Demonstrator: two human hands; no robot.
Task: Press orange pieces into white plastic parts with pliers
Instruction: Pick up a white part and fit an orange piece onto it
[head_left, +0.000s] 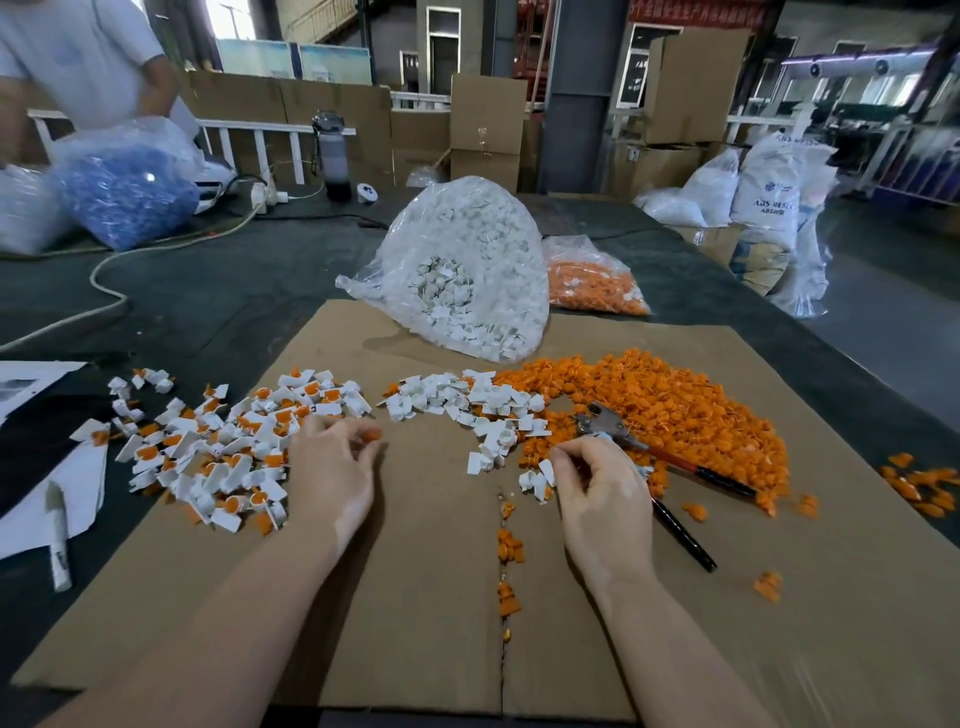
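My left hand (332, 467) pinches one small orange piece (371, 434) at its fingertips, beside a heap of white parts with orange pieces in them (223, 447). My right hand (597, 493) is curled around the pliers (605, 423). Their red and black handles stick out to the right from under the palm, and the fingertips sit at a few loose white parts (537, 478). More empty white plastic parts (467, 400) lie in the middle. A big pile of loose orange pieces (675, 405) spreads behind the pliers.
Everything lies on a cardboard sheet (415, 597) on a dark table. Behind it stand a clear bag of white parts (467, 270) and a bag of orange pieces (592, 283). At far left a person (78, 52) handles a bag of blue parts (124, 197). Papers and a marker (57, 540) lie left.
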